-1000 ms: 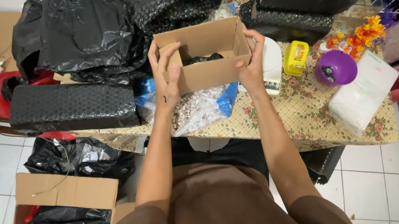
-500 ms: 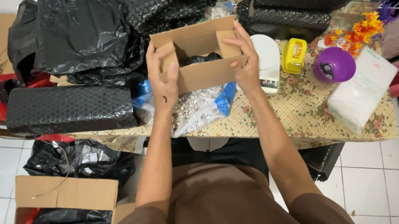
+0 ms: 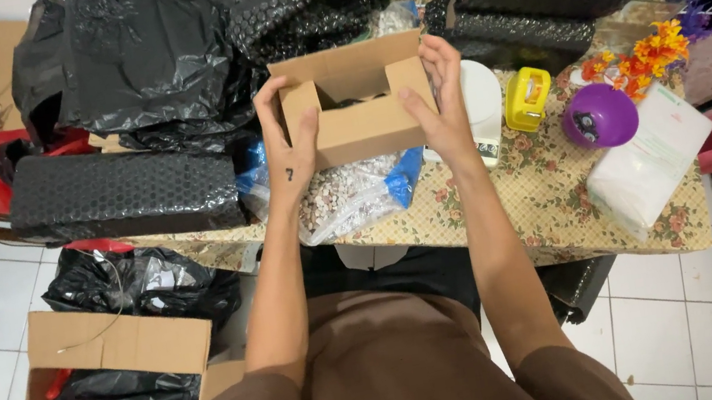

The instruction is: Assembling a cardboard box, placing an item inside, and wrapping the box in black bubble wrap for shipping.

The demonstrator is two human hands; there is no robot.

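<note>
Cardboard box (image 3: pixel 357 105) clasped between left hand (image 3: pixel 291 139), right hand (image 3: pixel 438 101).

One head-worn camera looks steeply down (from close above) over the table (image 3: pixel 556 197)

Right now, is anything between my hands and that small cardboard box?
Nothing visible. The left hand and right hand already press the two ends of the open cardboard box, held above the clear bag of pebbles.
</note>
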